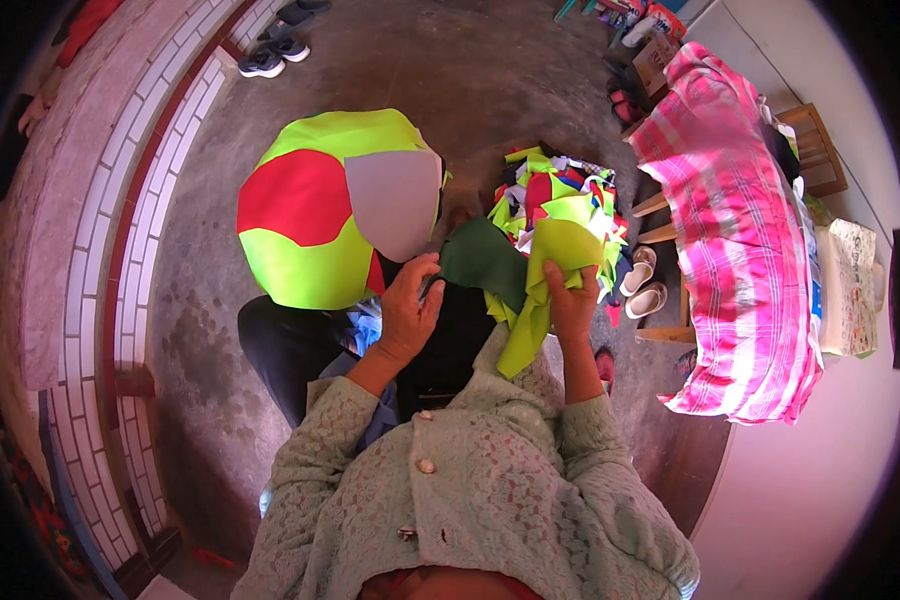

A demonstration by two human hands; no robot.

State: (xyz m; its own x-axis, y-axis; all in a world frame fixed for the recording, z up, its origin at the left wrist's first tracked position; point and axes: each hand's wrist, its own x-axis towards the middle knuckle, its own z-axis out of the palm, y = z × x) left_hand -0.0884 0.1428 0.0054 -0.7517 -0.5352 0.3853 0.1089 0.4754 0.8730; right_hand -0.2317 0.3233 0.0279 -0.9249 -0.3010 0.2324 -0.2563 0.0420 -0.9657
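Note:
My left hand [407, 312] is closed, its fingertips at the left edge of a dark green fabric piece [484, 258]. A small dark thing shows between its fingers, too little to name. In my right hand [572, 308], thumb and fingers pinch a yellow-green fabric piece [564, 246], whose lower part hangs over my lap. The two pieces overlap between my hands. Beyond my left hand sits a large rounded patchwork [300, 262] of neon yellow, red and grey cloth. A heap of colourful fabric scraps [545, 190] lies just past my right hand.
On the right, a pink plaid cloth [735, 250] covers something with wooden legs. Light slippers [643, 285] stand beside it. A wooden chair [818, 150] and a printed bag [848, 290] are by the wall. Dark shoes [270, 58] lie far left, near a white-tiled ledge [90, 300].

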